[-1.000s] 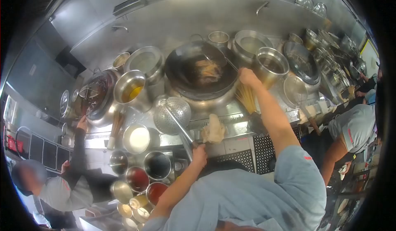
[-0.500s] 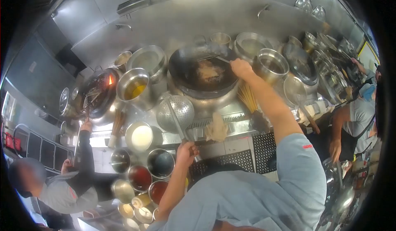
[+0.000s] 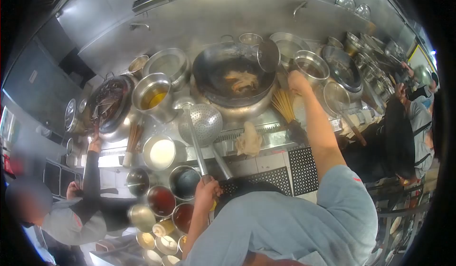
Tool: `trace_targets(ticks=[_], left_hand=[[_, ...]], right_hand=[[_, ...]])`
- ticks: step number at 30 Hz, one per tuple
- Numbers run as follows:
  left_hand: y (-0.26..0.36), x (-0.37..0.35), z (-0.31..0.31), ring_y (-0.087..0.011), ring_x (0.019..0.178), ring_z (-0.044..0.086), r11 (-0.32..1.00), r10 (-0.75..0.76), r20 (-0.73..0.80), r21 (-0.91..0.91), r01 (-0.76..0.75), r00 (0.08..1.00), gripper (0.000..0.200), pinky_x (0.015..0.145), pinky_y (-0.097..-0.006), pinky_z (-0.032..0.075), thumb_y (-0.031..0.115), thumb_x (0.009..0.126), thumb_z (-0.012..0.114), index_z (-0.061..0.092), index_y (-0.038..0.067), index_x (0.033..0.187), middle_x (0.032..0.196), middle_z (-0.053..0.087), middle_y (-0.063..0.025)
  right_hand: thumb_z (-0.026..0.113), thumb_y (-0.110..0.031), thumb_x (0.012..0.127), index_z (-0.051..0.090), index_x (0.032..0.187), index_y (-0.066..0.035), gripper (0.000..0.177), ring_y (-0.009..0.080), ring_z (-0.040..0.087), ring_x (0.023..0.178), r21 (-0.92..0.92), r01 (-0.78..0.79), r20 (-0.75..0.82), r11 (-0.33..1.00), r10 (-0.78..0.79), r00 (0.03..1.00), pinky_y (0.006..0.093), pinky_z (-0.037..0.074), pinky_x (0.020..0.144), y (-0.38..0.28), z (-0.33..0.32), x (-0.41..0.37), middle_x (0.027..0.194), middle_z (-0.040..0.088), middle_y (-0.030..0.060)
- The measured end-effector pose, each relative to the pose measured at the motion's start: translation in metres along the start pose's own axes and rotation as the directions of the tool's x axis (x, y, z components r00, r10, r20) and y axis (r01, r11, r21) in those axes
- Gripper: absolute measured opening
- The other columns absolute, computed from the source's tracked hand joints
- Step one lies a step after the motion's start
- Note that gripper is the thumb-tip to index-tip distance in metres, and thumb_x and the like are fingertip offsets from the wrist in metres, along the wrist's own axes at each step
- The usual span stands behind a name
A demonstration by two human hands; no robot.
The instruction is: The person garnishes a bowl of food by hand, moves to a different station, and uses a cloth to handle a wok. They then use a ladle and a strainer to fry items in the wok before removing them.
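A large dark wok (image 3: pixel 233 81) holds browned food at its middle. My right hand (image 3: pixel 298 82) grips the handle of a metal ladle (image 3: pixel 269 56), whose bowl is raised over the wok's right rim. My left hand (image 3: pixel 207 192) is closed around the long handle of a perforated skimmer (image 3: pixel 205 122), whose round head rests in front of the wok. A crumpled cloth (image 3: pixel 248 140) lies on the counter edge below the wok.
Steel pots of oil (image 3: pixel 153 93) and liquids ring the wok. Sauce and seasoning tins (image 3: pixel 161 199) stand at lower left. A bamboo brush (image 3: pixel 285 107) leans right of the wok. One person works a second wok (image 3: pixel 110 104) at left; other people stand at right.
My right hand pulled back from the wok and lifted the ladle over its right rim. My left hand slid down the skimmer handle toward me.
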State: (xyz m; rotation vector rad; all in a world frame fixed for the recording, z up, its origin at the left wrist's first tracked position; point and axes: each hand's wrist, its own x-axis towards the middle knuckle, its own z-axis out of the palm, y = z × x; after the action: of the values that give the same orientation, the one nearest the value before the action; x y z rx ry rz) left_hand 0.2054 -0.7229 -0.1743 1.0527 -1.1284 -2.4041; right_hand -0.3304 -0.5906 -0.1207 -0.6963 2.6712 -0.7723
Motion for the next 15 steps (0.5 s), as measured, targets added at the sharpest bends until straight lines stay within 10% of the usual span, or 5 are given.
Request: trace_targets(ticks=[3,8,10,12,15], left_hand=[[0.001,-0.003,-0.010,-0.0171,0.051,0.049,0.997,0.031,0.041,0.065,-0.034,0.999,0.012,0.056,-0.0323,0.046,0.007,0.081,0.056,0.047,0.005,0.089,0.063,0.049,-0.0059],[0.006,-0.015,-0.008,-0.0167,0.051,0.050,0.993,0.037,-0.024,0.115,-0.034,0.999,0.012,0.058,-0.0317,0.047,0.007,0.081,0.056,0.048,0.004,0.090,0.064,0.050,-0.0056],[0.005,-0.020,-0.013,-0.0166,0.051,0.050,0.993,0.047,-0.035,0.108,-0.043,0.998,0.012,0.058,-0.0316,0.047,0.008,0.081,0.056,0.048,0.004,0.091,0.064,0.051,-0.0056],[0.003,-0.020,-0.016,-0.0165,0.052,0.051,0.992,0.075,-0.030,0.103,-0.071,0.997,0.013,0.057,-0.0314,0.047,0.008,0.082,0.056,0.049,0.004,0.091,0.065,0.051,-0.0055],[0.007,-0.031,-0.013,-0.0162,0.052,0.051,0.990,0.066,-0.077,0.131,-0.056,0.995,0.014,0.055,-0.0306,0.047,0.008,0.081,0.057,0.049,0.003,0.092,0.067,0.051,-0.0054]], right_hand=[[0.047,-0.001,0.084,0.060,0.070,0.007,0.021,0.0243,0.058,0.050,0.289,-0.162,0.023,0.944,0.162,0.987,0.0376,0.043,0.039,-0.024,0.019,-0.028,0.058,0.058,0.0166],[0.047,0.001,0.089,0.059,0.088,0.002,0.012,0.0135,0.045,0.043,0.137,0.928,-0.038,0.348,-0.934,0.356,0.0268,0.034,0.035,0.057,0.098,0.058,0.058,0.051,0.0078],[0.048,0.000,0.090,0.057,0.097,0.000,0.012,0.0101,0.042,0.043,0.427,0.781,-0.120,0.456,-0.827,0.549,0.0231,0.032,0.035,0.026,0.112,0.049,0.061,0.050,0.0057],[0.049,-0.001,0.092,0.055,0.105,-0.001,0.015,0.0077,0.040,0.044,0.715,0.026,0.280,0.699,-0.321,0.905,0.0208,0.031,0.035,-0.015,0.096,0.025,0.065,0.051,0.0046],[0.051,-0.001,0.092,0.054,0.112,-0.001,0.020,0.0061,0.040,0.045,0.692,-0.398,0.535,0.603,-0.057,0.843,0.0194,0.030,0.036,-0.044,0.081,0.003,0.068,0.052,0.0041]])
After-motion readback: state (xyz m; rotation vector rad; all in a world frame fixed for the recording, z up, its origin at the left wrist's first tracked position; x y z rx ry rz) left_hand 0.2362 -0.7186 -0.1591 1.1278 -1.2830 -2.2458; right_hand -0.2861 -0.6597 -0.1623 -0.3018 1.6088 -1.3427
